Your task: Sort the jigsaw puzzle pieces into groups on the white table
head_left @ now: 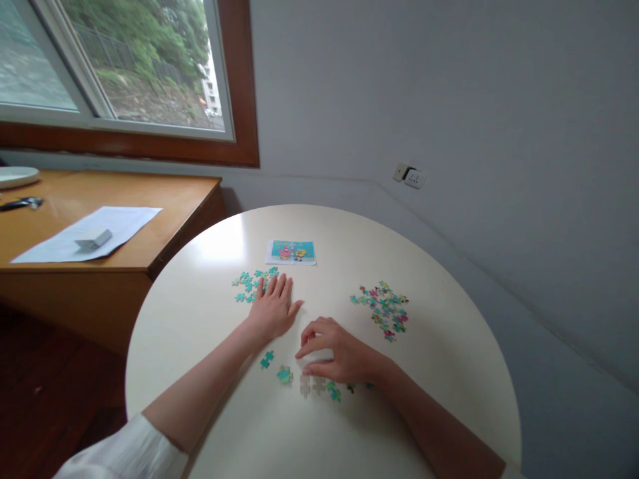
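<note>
My left hand (275, 307) lies flat with its fingers spread, the fingertips at the right edge of a loose group of teal jigsaw pieces (244, 281). Some of those pieces are partly covered by it. My right hand (337, 349) is loosely bent, thumb and forefinger apart, with nothing visible between them. Below it runs a scattered row of pieces: a teal piece (267, 359), a green and teal piece (284, 374), pale grey pieces (305, 385) and another green piece (333, 391). My right hand and wrist hide part of this row.
A mixed heap of colourful jigsaw pieces (387, 308) lies on the right of the round white table (439, 392). Toward the back is a small cartoon picture card (292, 252). A wooden desk (184, 193) at the left bears paper (127, 218) and a small white block (93, 239).
</note>
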